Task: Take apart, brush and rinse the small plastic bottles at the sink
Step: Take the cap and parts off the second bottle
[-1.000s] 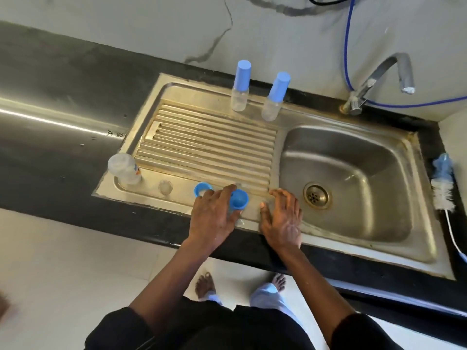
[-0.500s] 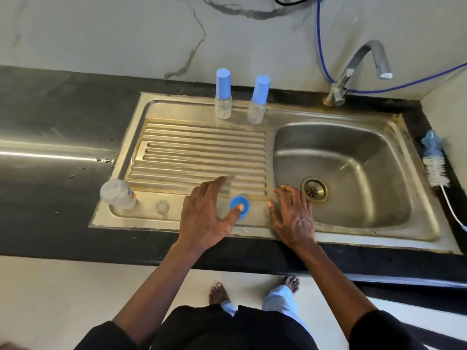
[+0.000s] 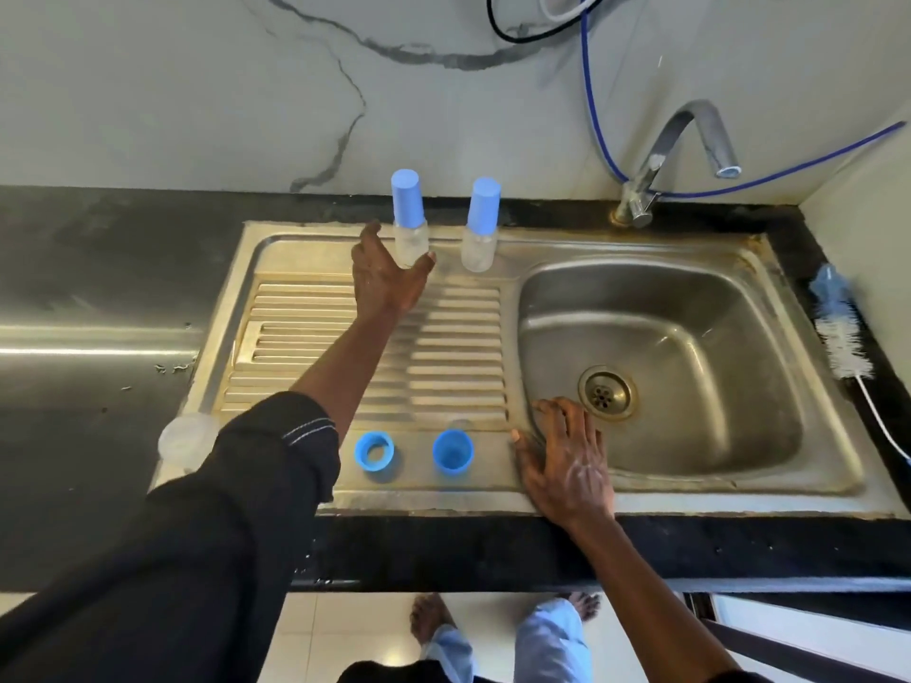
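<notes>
Left hand [image 3: 389, 276]: fingers spread wide, thumb on one side of the capped bottle [image 3: 409, 214] and fingers on the other, not curled round it. Whether my skin touches it I cannot tell.
Capped bottle: upright, far beyond the drain [image 3: 606, 392] and well to its left. Its clear base is partly behind my thumb.
Second capped bottle [image 3: 480, 224]: upright, beyond the drain and left of it, just beside the first and apart from my hand.
Right hand [image 3: 567, 465]: flat, fingers straight, just nearer than the drain, fingertips over the basin's edge.
Blue cap [image 3: 452, 451]: mouth up, left of the drain and a little nearer.
Blue ring [image 3: 374, 451]: further left of the drain, beside the blue cap.
Small clear piece [image 3: 461, 423]: faint, just beyond the blue cap; I cannot make out what it is.
Clear bottle body [image 3: 185, 438]: far left of the drain, blurred, partly hidden by my sleeve [image 3: 246, 485].
Brush [image 3: 838, 332]: well right of the drain, its thin handle cut off by the frame edge.
</notes>
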